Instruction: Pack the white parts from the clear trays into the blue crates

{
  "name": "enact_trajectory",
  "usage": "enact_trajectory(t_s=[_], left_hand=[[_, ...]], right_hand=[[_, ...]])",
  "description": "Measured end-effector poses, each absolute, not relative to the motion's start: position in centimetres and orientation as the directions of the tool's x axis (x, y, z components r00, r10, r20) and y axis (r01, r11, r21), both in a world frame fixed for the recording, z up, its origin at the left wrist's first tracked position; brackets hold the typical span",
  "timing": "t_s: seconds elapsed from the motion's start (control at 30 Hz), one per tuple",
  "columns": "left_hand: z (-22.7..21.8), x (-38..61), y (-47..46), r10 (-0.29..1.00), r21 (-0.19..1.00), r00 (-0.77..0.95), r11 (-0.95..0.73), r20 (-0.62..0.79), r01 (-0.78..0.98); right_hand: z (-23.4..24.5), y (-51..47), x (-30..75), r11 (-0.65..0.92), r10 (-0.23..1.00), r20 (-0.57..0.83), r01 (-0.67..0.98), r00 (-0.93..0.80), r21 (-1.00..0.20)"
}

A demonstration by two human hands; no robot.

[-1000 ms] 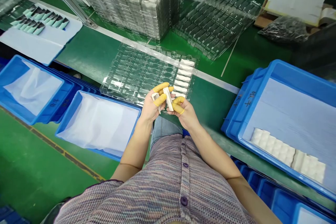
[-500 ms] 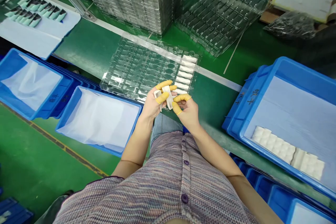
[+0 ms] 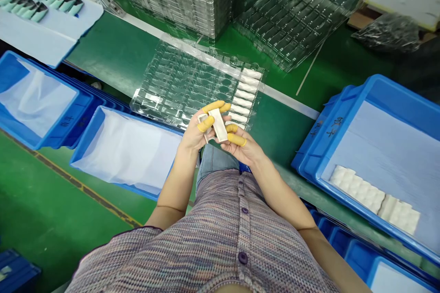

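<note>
My left hand (image 3: 194, 132), with yellow finger cots on its fingertips, is closed on a small white rectangular piece (image 3: 218, 125). A second white piece (image 3: 201, 123) with a raised edge sits in the same hand, partly hidden by the thumb. My right hand (image 3: 248, 145), also in yellow finger cots, pinches the lower right end of the rectangular piece. Just beyond the hands lies a clear plastic tray (image 3: 185, 80) with rows of pockets. White pieces (image 3: 244, 102) fill pockets in its right-hand column; the lowest are close to my fingers.
Tall stacks of clear trays (image 3: 202, 4) stand behind, with more trays (image 3: 295, 13) at back right. A blue bin (image 3: 369, 87) on the right holds white pieces (image 3: 374, 197). Two lined blue bins (image 3: 127, 151) sit left. Pale green-and-black parts (image 3: 37, 0) lie on a white sheet.
The white rectangular piece has turned so its broad flat face shows. My right thumb and finger have shifted to its lower end. The view has moved slightly.
</note>
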State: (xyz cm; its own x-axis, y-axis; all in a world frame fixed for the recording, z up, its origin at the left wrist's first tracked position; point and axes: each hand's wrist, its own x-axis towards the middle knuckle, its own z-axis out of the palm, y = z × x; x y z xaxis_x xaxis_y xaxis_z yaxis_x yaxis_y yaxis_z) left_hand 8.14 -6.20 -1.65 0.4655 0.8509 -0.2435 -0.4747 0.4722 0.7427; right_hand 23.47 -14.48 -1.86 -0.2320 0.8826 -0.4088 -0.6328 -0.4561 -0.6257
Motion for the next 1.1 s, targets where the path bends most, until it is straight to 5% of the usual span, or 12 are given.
enact_trajectory(t_s=[0.1,0.23,0.37,0.57,0.67,0.77,0.83,0.9,1.0,1.1], left_hand=[[-2.8,6.9,-4.9,0.905,0.695,0.307,0.424,-0.296,-0.581],[-4.2,4.3,-3.1,0.893,0.58,0.073,0.349,-0.444,-0.736],[-5.3,3.1,-2.2,0.841,0.535,-0.086,0.258,-0.535,-0.805],[-6.8,4.3,-2.2,0.857,0.645,-0.191,0.195,-0.478,-0.739],[-6.6,4.9,-3.1,0.92,0.712,-0.128,0.193,-0.371,-0.675],[-5.5,5.5,-4.4,0.965,0.763,0.033,0.228,-0.262,-0.605],[-4.4,6.0,-5.1,0.968,0.778,0.155,0.252,-0.199,-0.575],[-3.3,6.5,-5.6,0.956,0.784,0.258,0.267,-0.142,-0.56],[-2.4,7.0,-5.9,0.933,0.805,0.353,0.259,-0.067,-0.533],[-2.4,7.0,-6.0,0.923,0.862,0.384,0.209,-0.019,-0.462]], right_hand=[[-4.0,-13.5,24.2,-0.341,0.916,-0.401,-0.525,0.001,-0.78],[-6.7,-12.2,24.7,-0.231,0.957,-0.208,0.095,0.204,-0.968],[-7.3,-11.0,23.4,-0.032,0.997,-0.071,0.64,-0.035,-0.768],[-7.1,-9.6,22.2,0.077,0.969,-0.15,0.816,-0.197,-0.573],[-7.0,-10.0,22.1,-0.027,0.983,-0.145,0.708,-0.108,-0.706],[-6.2,-11.1,22.0,-0.26,0.964,-0.267,0.164,-0.02,-0.952],[-5.2,-12.0,22.0,-0.434,0.901,-0.403,-0.287,-0.162,-0.854],[-4.0,-12.8,22.0,-0.533,0.846,-0.433,-0.534,-0.312,-0.656],[-3.0,-13.7,22.0,-0.524,0.843,-0.444,-0.656,-0.305,-0.543],[-2.8,-14.0,22.1,-0.45,0.869,-0.463,-0.667,-0.174,-0.594]])
